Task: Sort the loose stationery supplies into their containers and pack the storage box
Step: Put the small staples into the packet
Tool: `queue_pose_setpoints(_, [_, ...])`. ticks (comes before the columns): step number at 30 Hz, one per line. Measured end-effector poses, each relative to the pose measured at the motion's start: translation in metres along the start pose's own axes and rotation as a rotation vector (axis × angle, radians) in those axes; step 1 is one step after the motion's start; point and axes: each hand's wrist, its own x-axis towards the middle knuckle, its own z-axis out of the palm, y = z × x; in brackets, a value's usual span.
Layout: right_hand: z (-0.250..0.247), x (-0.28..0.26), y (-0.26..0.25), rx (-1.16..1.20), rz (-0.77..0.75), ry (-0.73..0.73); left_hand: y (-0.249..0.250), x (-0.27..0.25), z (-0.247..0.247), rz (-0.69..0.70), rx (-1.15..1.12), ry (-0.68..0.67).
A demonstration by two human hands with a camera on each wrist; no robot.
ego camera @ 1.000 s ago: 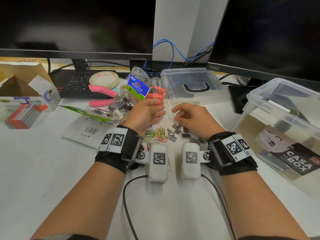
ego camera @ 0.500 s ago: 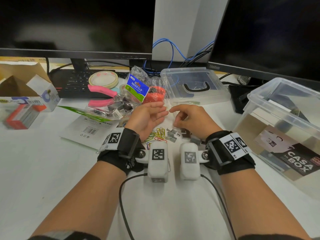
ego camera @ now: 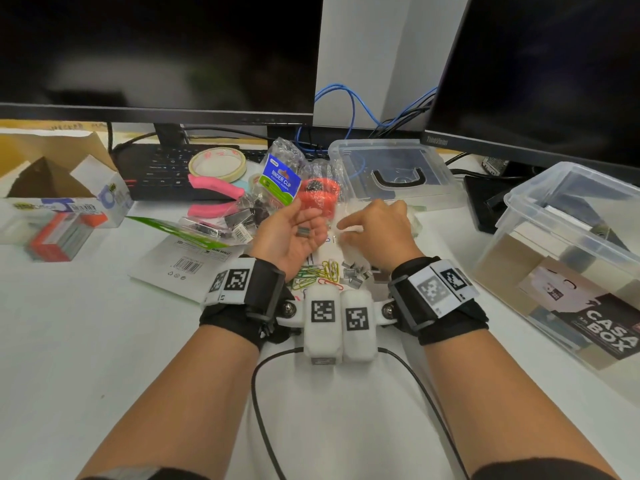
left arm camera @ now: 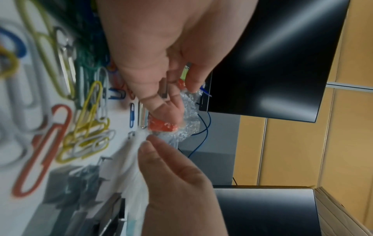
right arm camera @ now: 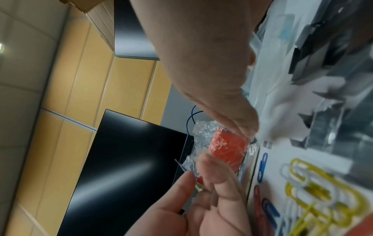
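My left hand (ego camera: 304, 220) is turned palm up above the table, fingers relaxed, with a small grey staple block (ego camera: 304, 232) lying in it; the left wrist view shows that staple block (left arm camera: 164, 89) against the fingers. My right hand (ego camera: 346, 230) is just to its right, index finger pointing at the left palm, and pinches a blurred clear plastic bag (left arm camera: 137, 143). Below the hands lie coloured paper clips (ego camera: 322, 271) and loose staple blocks (ego camera: 353, 273). The clear storage box (ego camera: 519, 202) stands open at the right.
A clear lid with a black handle (ego camera: 391, 168) lies behind the hands. A binder clip pack (ego camera: 280, 181), a red item in bubble wrap (ego camera: 317, 195), pink-handled pliers (ego camera: 214, 183), a tape roll (ego camera: 217, 163) and a keyboard (ego camera: 156, 171) crowd the back left. Two monitors stand behind.
Both hands have lifted off the staple pile and moved away from me. The left hand has turned palm up and now carries a staple block.
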Motion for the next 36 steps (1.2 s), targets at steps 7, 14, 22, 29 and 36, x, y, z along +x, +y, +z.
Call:
queue_pose_setpoints(7, [-0.001,-0.002,-0.001,-0.078,-0.026,-0.122,-0.001,0.001,0.002,-0.008,-0.028,0.018])
queue_pose_setpoints(14, [0.002,-0.003,0.0,0.073,-0.033,-0.068,-0.003,0.001,0.004,-0.001,0.005,0.019])
queue_pose_setpoints(22, [-0.01,-0.013,-0.001,0.423,-0.073,0.133,-0.005,-0.003,0.008,-0.077,0.028,-0.136])
queue_pose_setpoints(29, [-0.013,-0.022,0.009,0.515,-0.041,0.142,-0.007,-0.006,0.008,-0.129,-0.004,-0.142])
queue_pose_setpoints(36, [-0.014,-0.032,0.02,0.299,-0.058,-0.263,-0.007,-0.003,0.006,-0.087,-0.015,-0.07])
